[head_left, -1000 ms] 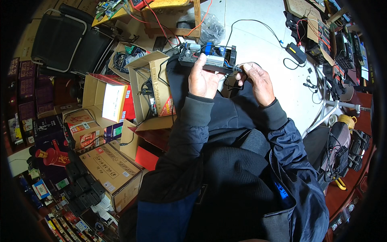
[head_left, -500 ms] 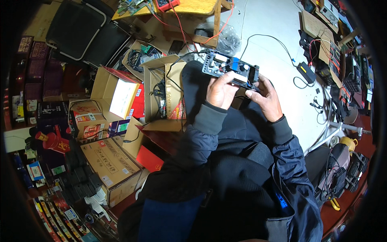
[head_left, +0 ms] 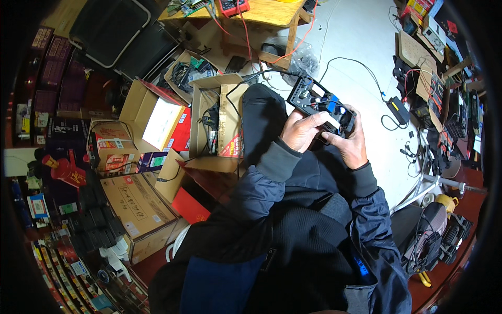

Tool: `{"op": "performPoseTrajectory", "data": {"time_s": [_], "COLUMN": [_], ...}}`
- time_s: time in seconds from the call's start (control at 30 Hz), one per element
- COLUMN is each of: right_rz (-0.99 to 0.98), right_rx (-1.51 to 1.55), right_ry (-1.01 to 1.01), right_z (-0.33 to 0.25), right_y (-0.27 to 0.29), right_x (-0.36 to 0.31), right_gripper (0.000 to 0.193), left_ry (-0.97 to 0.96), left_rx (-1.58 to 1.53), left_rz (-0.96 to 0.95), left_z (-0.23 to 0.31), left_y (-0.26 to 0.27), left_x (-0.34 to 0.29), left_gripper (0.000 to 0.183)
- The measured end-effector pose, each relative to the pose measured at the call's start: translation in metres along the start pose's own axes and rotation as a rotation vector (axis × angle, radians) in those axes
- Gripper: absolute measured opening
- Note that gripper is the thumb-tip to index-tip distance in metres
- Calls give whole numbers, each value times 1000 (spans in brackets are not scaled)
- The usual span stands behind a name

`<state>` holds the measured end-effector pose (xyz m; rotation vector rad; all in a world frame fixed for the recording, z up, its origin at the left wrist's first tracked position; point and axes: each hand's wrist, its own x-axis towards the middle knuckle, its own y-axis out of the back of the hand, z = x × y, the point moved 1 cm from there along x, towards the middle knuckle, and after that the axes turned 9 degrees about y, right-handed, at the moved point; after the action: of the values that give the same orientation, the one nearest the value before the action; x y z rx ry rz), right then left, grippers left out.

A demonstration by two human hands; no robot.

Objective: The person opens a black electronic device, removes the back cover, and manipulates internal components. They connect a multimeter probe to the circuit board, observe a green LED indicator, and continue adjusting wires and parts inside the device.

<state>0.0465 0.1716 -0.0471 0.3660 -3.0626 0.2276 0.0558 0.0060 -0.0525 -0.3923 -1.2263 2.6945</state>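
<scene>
Above my lap I hold an opened black power adapter [head_left: 312,98], its circuit board with a blue part and pale heat sinks exposed. My left hand [head_left: 302,131] is closed on its near left edge, thumb lying over the board. Around the right end wraps my right hand [head_left: 349,140], thumb at the near edge and fingers on the far side. A black cable [head_left: 261,71] runs from the adapter's upper left end toward the boxes. The fingers beneath the casing are hidden.
Open cardboard boxes [head_left: 197,123] with cables stand left of my legs. Ahead is a wooden table [head_left: 261,14] bearing a red multimeter [head_left: 234,6]. A black power brick [head_left: 398,111] lies on the pale floor to the right. A black chair [head_left: 112,31] stands far left.
Both hands have brought the adapter slightly right and nearer. It has turned clockwise, its right end now tilting lower. The whole view has shifted a little.
</scene>
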Motion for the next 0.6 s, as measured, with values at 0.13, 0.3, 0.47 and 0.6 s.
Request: {"op": "performPoseTrajectory", "data": {"time_s": [0.13,0.3,0.47,0.6], "right_rz": [62,271,205,30], "right_rx": [-3,47,141,142], "right_ry": [72,290,415,475], "right_z": [-6,-31,-98,-156], "right_y": [10,78,188,243], "right_x": [2,19,33,54], "right_gripper": [78,82,43,31], "left_ry": [17,-146,-307,139], "left_rx": [-26,237,471,1339], "left_rz": [-98,214,661,239], "left_z": [6,40,96,77], "left_y": [0,39,116,117], "left_x": [-5,-57,-122,-160], "left_gripper": [56,53,50,56]}}
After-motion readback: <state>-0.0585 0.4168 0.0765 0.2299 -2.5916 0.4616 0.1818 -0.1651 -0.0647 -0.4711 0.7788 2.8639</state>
